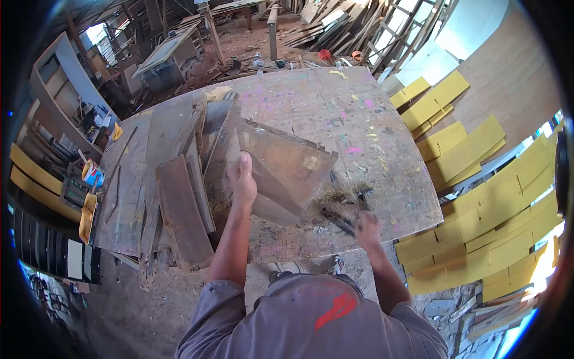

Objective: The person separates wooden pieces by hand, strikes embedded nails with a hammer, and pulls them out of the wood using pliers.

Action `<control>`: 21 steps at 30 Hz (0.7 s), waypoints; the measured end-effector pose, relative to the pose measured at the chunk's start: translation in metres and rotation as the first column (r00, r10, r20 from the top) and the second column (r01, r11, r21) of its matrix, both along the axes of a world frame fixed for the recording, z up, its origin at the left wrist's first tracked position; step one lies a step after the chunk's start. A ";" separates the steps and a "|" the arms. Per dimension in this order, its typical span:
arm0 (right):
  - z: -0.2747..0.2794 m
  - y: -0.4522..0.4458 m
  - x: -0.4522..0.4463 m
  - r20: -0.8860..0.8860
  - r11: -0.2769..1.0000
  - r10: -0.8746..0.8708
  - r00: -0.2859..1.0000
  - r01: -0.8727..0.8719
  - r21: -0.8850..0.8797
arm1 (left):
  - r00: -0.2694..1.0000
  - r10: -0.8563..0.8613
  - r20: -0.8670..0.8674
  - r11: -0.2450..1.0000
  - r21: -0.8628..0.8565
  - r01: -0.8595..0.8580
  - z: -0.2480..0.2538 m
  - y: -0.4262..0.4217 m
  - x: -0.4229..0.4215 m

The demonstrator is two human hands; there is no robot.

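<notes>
- In the head view, a thin brown panel (290, 164) is gripped in the left hand (243, 182), with the thumb laid over its face; it is held tilted above the middle of the counter (397, 191).
- The right hand (366, 228) is blurred near the counter's near edge, beside a dark hammer-like tool (364, 193); whether it is closed on the tool cannot be told.
- A pair of dark handles (338, 220) is seen lying on the counter just to the left of the right hand, close to scattered sawdust (336, 196).
- The counter's broad wooden top is worn and dusty, and is spotted with pink, yellow and pale paint.
- On its left part, old brown boards (184, 209) are piled unevenly, some overlapping, with their near ends reaching the edge; thin strips (122, 161) are laid farther left.
- Along the right side, yellow boards (517, 185) are set in overlapping rows, with narrow slits seen in several.
- To the left, a paint bucket (92, 173) and a yellow tray (88, 218) are placed near the counter, with more yellow planks (39, 173) beyond.
- Farther back on the left, a small table (168, 54) is seen, and loose timber (323, 27) is heaped and leaned across the far side.
- The reddish-brown floor (248, 42) at the back is littered with scraps; near the counter, the ground is grey and dusty.
</notes>
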State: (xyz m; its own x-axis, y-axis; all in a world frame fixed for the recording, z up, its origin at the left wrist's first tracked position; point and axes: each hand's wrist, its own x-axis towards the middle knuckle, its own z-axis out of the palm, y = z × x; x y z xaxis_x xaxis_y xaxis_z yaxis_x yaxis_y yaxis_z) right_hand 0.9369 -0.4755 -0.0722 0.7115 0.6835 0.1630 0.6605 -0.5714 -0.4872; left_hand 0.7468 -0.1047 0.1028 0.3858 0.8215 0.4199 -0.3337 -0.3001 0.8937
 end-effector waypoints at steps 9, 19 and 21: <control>-0.031 -0.038 0.058 -0.055 0.877 -0.386 0.921 0.347 -0.332 | 0.989 0.127 0.069 0.990 0.052 -0.131 0.065 0.001 0.016; 0.241 -0.008 -0.027 -0.301 0.869 0.115 0.947 0.051 0.492 | 0.978 0.063 0.201 0.948 0.295 -0.122 0.060 0.050 0.052; 0.274 -0.001 -0.047 -0.045 0.786 0.189 0.981 -0.123 0.606 | 0.984 -0.056 0.171 0.973 0.232 0.015 0.060 0.041 0.052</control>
